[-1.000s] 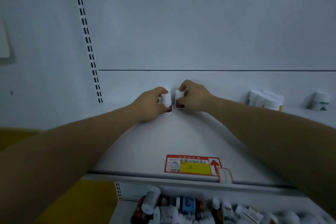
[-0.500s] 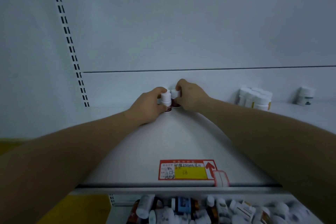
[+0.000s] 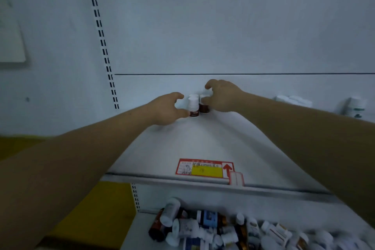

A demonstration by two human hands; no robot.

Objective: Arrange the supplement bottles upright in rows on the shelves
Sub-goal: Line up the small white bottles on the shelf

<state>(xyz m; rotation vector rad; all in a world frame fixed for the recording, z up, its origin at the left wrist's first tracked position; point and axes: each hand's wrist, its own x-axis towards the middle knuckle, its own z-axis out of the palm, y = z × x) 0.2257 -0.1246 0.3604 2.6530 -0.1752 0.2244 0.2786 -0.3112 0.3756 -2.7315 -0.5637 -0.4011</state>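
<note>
The job is barely begun, I'd say. At the back of the upper shelf (image 3: 182, 144) stand the small brown bottles (image 3: 194, 107) with white caps, upright and touching: two plainly, and what looks like a third cap behind them. The left hand (image 3: 168, 109) and right hand (image 3: 222, 96) cup them from either side, loose, thumbs just at the bottles and fingers arched clear, gripping nothing as far as I can see. Further right stands a tight cluster of white bottles (image 3: 292, 100), too blurred to count, and one green-labelled bottle (image 3: 357, 107) alone. Most of the work waits below: a heap of bottles (image 3: 223, 231), well over a dozen, lies jumbled on the lower shelf (image 3: 134, 233).
</note>
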